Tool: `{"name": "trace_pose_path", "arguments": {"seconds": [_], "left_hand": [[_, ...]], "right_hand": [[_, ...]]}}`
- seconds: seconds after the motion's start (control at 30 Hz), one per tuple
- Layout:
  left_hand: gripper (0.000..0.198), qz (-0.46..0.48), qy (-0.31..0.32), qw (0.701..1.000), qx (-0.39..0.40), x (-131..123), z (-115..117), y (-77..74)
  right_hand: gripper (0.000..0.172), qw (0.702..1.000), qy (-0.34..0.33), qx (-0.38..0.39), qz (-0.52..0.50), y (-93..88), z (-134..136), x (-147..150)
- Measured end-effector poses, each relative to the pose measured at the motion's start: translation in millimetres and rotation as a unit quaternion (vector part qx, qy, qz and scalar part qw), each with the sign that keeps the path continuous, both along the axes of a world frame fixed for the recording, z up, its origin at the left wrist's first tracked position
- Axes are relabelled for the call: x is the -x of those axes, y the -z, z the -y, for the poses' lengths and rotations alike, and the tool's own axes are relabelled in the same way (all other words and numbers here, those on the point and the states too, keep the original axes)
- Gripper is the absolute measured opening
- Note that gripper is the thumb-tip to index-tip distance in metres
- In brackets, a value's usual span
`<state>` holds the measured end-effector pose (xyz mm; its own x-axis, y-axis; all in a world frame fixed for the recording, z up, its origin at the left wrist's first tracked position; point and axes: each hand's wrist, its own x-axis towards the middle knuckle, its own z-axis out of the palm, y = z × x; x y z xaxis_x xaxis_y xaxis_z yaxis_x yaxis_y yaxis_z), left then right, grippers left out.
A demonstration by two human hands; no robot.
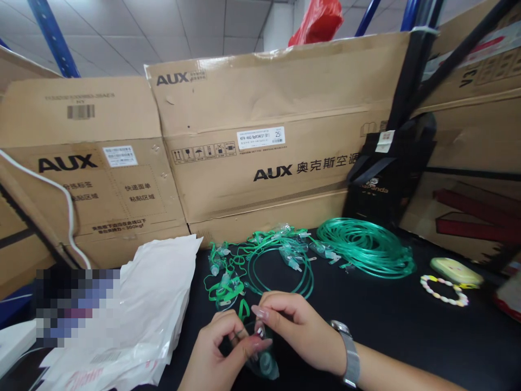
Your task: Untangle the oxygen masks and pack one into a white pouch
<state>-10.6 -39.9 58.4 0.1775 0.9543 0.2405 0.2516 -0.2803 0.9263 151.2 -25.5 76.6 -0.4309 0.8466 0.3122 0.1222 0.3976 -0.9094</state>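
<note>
Close in front of me, a clear green oxygen mask (266, 366) is held between both hands. My left hand (220, 347) is closed on its edge, thumb and fingers pinched together. From the right, my right hand (299, 328) pinches the mask's upper part near a small shiny metal piece (259, 331). A loop of green strap (243, 309) sticks up just behind the fingers. Part of the mask is hidden by my hands. Farther back lie several more masks (291, 255) with green straps (228, 290) and thin green tubing (280, 290).
A large coil of green tubing (366, 247) lies at the back right. Right of it are a bead bracelet (443, 296) and a small yellow-green case (456, 271). White plastic bags (158, 293) are stacked at left. Cardboard boxes (244, 190) and a black bag (378, 184) stand behind.
</note>
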Motion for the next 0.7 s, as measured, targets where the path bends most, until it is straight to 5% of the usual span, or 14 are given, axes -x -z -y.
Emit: {"name": "trace_pose_path", "arguments": {"seconds": [0.27,0.5,0.7], "left_hand": [[0.032,-0.08,-0.012,0.994,-0.07,8,-6,5.7],[0.038,-0.103,-0.016,0.98,-0.168,8,-5,8.2],[0.038,-0.156,0.027,0.973,-0.167,12,-9,9.2]], "right_hand": [[0.028,0.998,0.008,-0.058,0.028,-3.3,6,0],[0.026,0.993,-0.048,0.104,-0.023,7.5,-7,-1],[0.016,0.999,0.006,-0.033,0.032,4.4,-1,-1]]}}
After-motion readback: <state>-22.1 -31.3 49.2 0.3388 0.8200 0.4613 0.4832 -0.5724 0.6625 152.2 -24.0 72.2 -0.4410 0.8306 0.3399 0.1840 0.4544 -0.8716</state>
